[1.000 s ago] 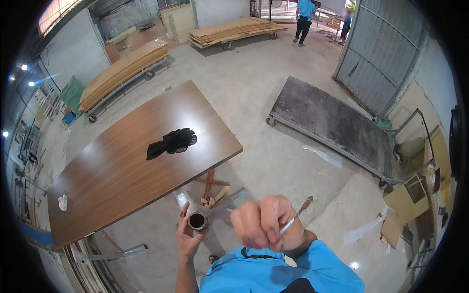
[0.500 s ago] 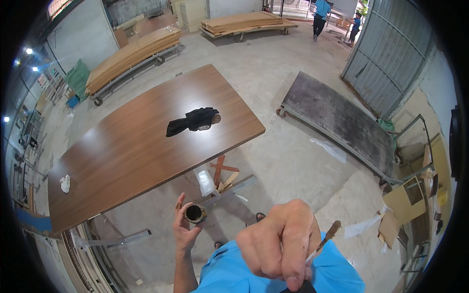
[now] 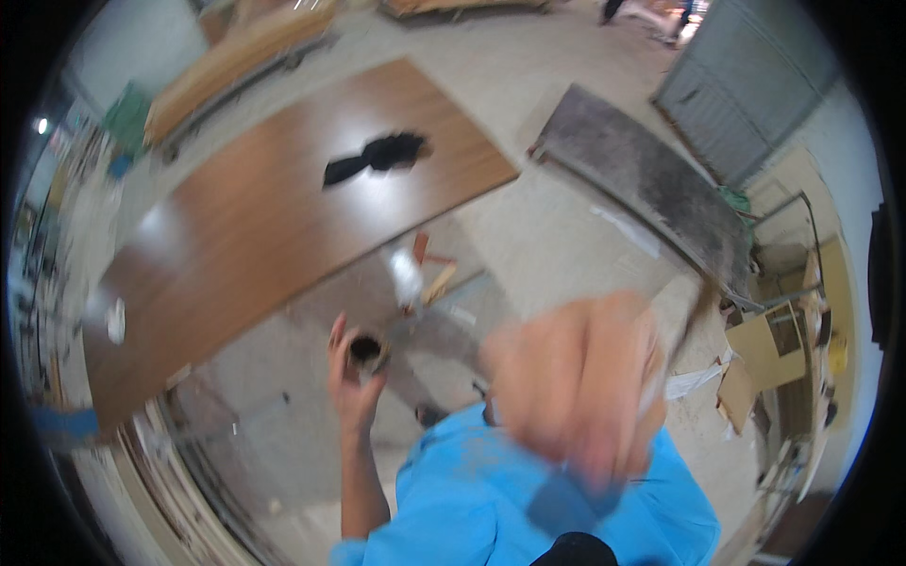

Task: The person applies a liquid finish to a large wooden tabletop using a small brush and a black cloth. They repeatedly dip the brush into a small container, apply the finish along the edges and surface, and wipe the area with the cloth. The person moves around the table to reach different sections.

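At the lower middle, my left hand (image 3: 355, 398) is wrapped round a small round cup (image 3: 367, 350) with a dark inside, its open mouth facing up. My right hand (image 3: 578, 377) is close to the camera and smeared by motion, its fingers closed. A blurred brown streak (image 3: 695, 313) beside it seems to be the thin stick with a brown-coated tip, seen more clearly half a second ago. Beyond my hands a wood-grain tabletop (image 3: 255, 217) carries a black cloth bundle (image 3: 377, 158) and a small white crumpled wad (image 3: 115, 322).
A dark flat trolley (image 3: 642, 179) stands to the right. Stacked boards (image 3: 236, 66) lie on a cart at the far left. Wood scraps (image 3: 438, 281) and a clear plastic-wrapped item (image 3: 406, 277) are under the tabletop's near edge. Cardboard pieces (image 3: 764, 349) lean at the right.
The view has tipped downward, so the tabletop and trolley sit higher in the picture. My right hand has moved up and slightly right and is blurred. My left hand still holds the cup.
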